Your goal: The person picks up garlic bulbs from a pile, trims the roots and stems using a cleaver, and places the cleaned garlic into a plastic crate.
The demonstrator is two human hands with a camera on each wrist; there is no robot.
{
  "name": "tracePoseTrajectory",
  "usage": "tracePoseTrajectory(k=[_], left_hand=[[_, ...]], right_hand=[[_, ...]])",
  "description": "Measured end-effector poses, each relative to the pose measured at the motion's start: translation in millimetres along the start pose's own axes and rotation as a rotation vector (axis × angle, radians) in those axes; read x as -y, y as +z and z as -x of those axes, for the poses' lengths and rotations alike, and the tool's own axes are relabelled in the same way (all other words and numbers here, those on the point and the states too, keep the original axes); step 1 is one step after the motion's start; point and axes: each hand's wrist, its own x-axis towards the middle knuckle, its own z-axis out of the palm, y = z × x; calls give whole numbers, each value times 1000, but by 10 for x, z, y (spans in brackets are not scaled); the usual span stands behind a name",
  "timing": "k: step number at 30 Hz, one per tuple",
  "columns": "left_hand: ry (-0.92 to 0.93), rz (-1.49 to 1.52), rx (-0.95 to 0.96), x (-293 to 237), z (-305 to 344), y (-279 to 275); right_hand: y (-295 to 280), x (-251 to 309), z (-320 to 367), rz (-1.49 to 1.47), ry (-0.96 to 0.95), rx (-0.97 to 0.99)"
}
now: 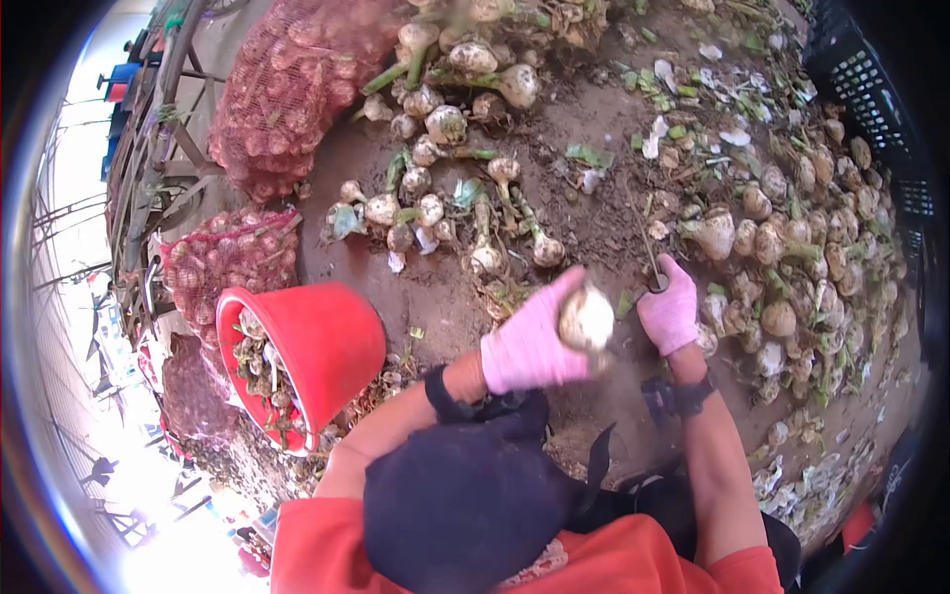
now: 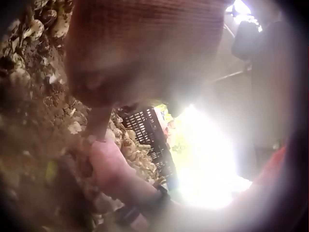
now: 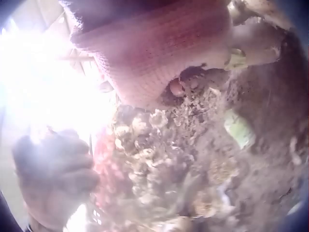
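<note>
In the head view, my left hand (image 1: pixel 529 342), in a pink glove, holds a pale garlic bulb (image 1: pixel 587 319) with fingers and thumb around it. Just to the right, my pink-gloved right hand (image 1: pixel 670 309) grips a slim metal tool (image 1: pixel 650 238) that points away from me; I cannot tell its exact kind. The two hands are a short way apart, low over the soil. Up close and blurred, the left glove (image 2: pixel 145 48) fills the top of the left wrist view, with the right hand (image 2: pixel 110 166) below it. The right glove (image 3: pixel 164 53) spans the top of the right wrist view.
Loose garlic with stems (image 1: pixel 445 127) lies ahead, and a wide heap of bulbs (image 1: pixel 777 238) spreads at right beside a black crate (image 1: pixel 866 99). A tilted red bucket (image 1: pixel 341 332) with trimmings stands at left. Behind it are red net sacks (image 1: pixel 297 89) of garlic.
</note>
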Motion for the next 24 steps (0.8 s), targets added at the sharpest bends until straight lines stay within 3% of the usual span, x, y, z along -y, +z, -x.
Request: tracePoseTrajectory(k=[2,3,5,6,7,8,9,10,12,13,15,17,18,19,20,22,24], left_hand=[[-115,128,-96,-138,-256,-31],[-200,-26,-123,-109,-427,-98],[-6,-24,-3,-255,-586,63],[97,103,136,-469,-580,198],[191,240,275,-620,-540,331],[446,68,239,-629,-622,341],[403,25,168,-561,-752,245],[304,122,-104,-510,-894,90],[43,-380,-601,-326,-1160,-387],[-134,-980,-798,-155,-1225,-655],[-332,-1066,-757,204,-1247,-970],[-264,-899,-837,542,-1297,-1136],[-178,-839,-781,611,-1283,-1157],[-177,-836,-780,451,-1196,-1032],[-67,-339,-682,295,-1111,-879],[11,-11,-468,113,-950,-693],[51,184,-301,-14,-769,-504]], right_hand=[[36,-4,-47,-154,86,12],[73,-22,-38,-158,78,14],[148,-146,-81,-477,212,103],[273,-331,-97,-476,213,104],[469,-621,-60,-542,138,104],[496,-494,-88,-610,52,95],[350,-411,-58,-555,72,108],[47,61,-29,-499,91,122],[-17,52,-70,-393,134,165],[-15,-10,-73,-380,114,166],[-15,-23,-74,-368,83,135],[-40,4,-47,-347,46,112],[-62,49,-62,-308,28,133],[-86,87,-61,-269,14,158],[-114,118,-76,-266,16,157],[-192,188,-100,-132,-111,153],[-283,437,-75,-92,-86,169]])
